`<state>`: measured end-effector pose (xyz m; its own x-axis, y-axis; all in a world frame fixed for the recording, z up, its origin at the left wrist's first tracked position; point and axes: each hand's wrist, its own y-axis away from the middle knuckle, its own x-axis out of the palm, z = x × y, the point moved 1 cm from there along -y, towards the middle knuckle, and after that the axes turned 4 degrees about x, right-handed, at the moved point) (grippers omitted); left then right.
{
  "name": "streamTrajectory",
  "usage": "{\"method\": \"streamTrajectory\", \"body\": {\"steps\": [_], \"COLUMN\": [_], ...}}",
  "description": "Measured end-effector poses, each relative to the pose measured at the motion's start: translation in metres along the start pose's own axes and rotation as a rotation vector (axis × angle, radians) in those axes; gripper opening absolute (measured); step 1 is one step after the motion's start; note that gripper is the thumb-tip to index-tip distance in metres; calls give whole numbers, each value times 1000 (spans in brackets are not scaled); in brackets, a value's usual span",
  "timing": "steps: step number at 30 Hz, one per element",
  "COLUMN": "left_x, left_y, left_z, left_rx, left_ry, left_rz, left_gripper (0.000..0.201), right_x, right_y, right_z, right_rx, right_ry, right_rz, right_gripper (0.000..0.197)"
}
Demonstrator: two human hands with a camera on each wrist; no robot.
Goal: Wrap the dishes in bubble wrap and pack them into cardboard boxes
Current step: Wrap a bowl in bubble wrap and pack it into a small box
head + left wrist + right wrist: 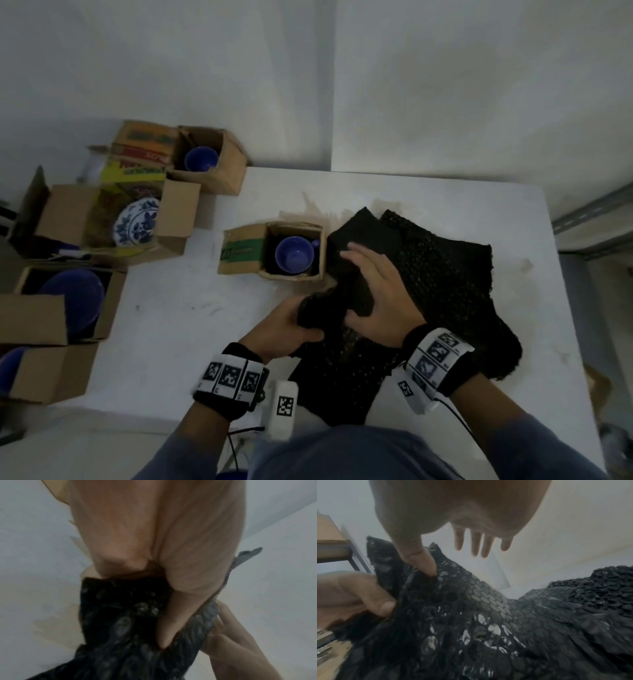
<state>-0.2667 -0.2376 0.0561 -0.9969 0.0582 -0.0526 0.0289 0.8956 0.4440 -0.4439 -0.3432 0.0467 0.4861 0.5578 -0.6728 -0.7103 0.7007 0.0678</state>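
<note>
My left hand (291,325) grips the near end of a bunched bundle of black bubble wrap (334,298), its thumb (167,628) pressed into the folds. My right hand (376,291) lies over the bundle from the right with straight, spread fingers (476,543), and its thumb (423,562) presses on the wrap (453,608). Whatever is inside the bundle is hidden. The bundle rests on flat black bubble wrap sheets (445,274) on the white table (171,325). Just left of it stands a small open cardboard box (239,253) holding a blue cup (294,253).
Open cardboard boxes line the table's left side: one with a blue cup (202,159), one with a blue-and-white plate (137,222), one with a blue bowl (75,301). Another blue dish (10,366) shows at the lower left. A metal shelf (596,212) stands at the right.
</note>
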Motion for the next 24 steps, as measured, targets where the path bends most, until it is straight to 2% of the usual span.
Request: {"method": "streamTrajectory", "body": {"steps": [3, 7, 9, 11, 14, 18, 21, 24], "left_x": [-20, -59, -80, -101, -127, -153, -163, -170], "left_y": [3, 4, 7, 11, 16, 17, 16, 11], "left_z": [18, 36, 42, 49, 64, 76, 78, 73], "left_rx": [52, 166, 186, 180, 168, 91, 51, 57], "left_ry": [13, -42, -84, -149, -194, -117, -57, -72], "left_rz": [-97, -272, -309, -341, -405, -475, -506, -541], "left_gripper": [40, 33, 29, 34, 30, 22, 13, 15], "right_x": [16, 25, 28, 31, 32, 39, 38, 34], "right_y": [-6, -7, -7, -6, -8, -17, -32, -57], "right_z": [1, -3, -5, -5, 0, 1, 7, 16], "right_rx": [92, 189, 231, 310, 412, 375, 351, 379], "right_ry": [40, 87, 212, 312, 256, 310, 445, 479], "right_rz": [170, 242, 274, 269, 178, -66, -250, -397], "right_gripper": [56, 25, 21, 28, 27, 6, 7, 11]}}
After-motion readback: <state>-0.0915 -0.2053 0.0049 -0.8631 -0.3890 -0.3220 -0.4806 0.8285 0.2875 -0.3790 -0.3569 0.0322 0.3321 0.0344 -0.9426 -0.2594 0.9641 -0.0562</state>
